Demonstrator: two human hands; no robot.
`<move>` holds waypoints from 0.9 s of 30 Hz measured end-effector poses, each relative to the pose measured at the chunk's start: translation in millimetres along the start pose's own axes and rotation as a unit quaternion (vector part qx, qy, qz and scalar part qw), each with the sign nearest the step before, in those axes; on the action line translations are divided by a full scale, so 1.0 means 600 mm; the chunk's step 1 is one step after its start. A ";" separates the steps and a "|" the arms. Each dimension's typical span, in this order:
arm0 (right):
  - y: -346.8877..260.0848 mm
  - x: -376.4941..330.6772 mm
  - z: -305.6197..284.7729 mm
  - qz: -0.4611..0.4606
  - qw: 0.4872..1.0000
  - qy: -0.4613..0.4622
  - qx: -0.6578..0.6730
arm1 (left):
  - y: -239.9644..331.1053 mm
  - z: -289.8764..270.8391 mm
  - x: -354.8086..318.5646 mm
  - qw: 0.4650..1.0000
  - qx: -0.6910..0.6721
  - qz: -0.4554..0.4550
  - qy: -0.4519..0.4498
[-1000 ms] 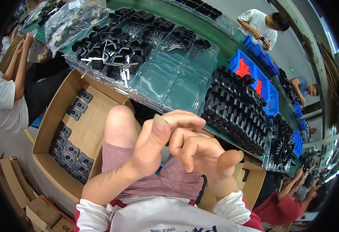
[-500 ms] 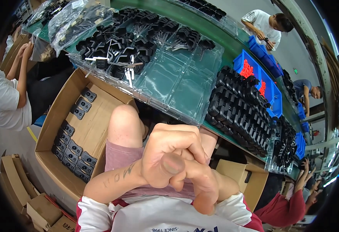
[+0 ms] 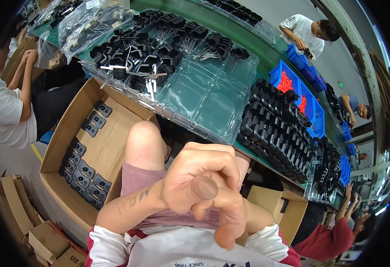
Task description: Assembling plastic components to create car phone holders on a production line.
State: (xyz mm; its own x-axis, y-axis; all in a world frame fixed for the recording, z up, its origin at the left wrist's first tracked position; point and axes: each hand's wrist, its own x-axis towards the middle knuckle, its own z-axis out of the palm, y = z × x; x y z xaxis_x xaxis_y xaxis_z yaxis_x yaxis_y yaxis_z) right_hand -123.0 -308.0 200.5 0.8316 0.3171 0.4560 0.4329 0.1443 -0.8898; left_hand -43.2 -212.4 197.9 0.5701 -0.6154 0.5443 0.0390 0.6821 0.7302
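Observation:
My left hand (image 3: 188, 175) and my right hand (image 3: 229, 210) are clasped together above my lap, the left one lying mostly over the right. The left fingers curl round the right hand, and its thumb points up. On the right hand the thumb stands apart, lower down, while most of its fingers are hidden in the clasp. No part or tool shows in either hand. Beyond them on the green bench lies a clear plastic tray (image 3: 190, 84). Black bent parts with metal strips (image 3: 148, 58) are heaped over its left and far sections.
An open cardboard box (image 3: 115, 147) at my left holds several dark rectangular parts (image 3: 86, 175). Black curved parts (image 3: 275, 129) are stacked on the right, beside blue bins (image 3: 308, 107) with red pieces. Another carton (image 3: 293, 213) stands at my right. Co-workers sit or stand around the bench.
My hands stay clasped and have shifted very slightly; the right thumb has moved a little up and left. The whole view has turned a touch.

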 end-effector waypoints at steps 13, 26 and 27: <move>0.003 0.014 0.000 -0.016 1.000 0.020 -0.001 | 0.003 0.000 0.000 0.999 0.001 -0.018 0.027; 0.012 0.010 0.012 -0.037 0.998 0.038 0.016 | 0.010 -0.002 -0.001 0.999 -0.003 -0.042 0.026; 0.009 0.010 0.010 -0.032 0.999 0.032 0.012 | 0.008 -0.002 -0.001 0.999 0.001 -0.034 0.024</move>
State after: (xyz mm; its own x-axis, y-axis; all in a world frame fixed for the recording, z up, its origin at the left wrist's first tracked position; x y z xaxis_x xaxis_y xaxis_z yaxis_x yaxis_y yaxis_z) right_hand -117.7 -299.4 198.2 0.8240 0.2454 0.5108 0.4777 0.1840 -0.8590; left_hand -42.6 -208.5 200.5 0.6050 -0.6401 0.4735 0.0766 0.6388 0.7656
